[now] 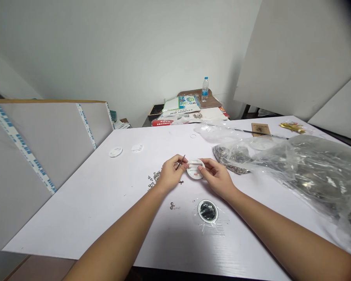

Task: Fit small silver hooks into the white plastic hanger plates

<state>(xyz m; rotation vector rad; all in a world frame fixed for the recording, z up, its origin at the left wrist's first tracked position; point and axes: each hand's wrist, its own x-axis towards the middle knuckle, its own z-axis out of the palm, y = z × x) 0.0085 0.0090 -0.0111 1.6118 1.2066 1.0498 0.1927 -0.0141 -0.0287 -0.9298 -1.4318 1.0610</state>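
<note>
A round white plastic disc [195, 174] with a slot across it is held up between both hands above the table. My right hand [218, 177] grips its right side, with the thumb on its face. My left hand [172, 171] is closed at the disc's left edge, and a thin dark rod-like tool [181, 160] sticks up from its fingers; its exact kind is unclear. Beside and partly behind my left hand lie many small metal pieces [153, 178]. Nearer me, a white-rimmed disc with a dark centre [208, 211] rests on clear plastic film.
Another white disc [116, 152] and a small white rectangular part [137, 148] lie to the left. Large clear bags [304, 168] of metal parts cover the right side. A low partition [61, 136] edges the left; a water bottle [205, 89] stands at the back.
</note>
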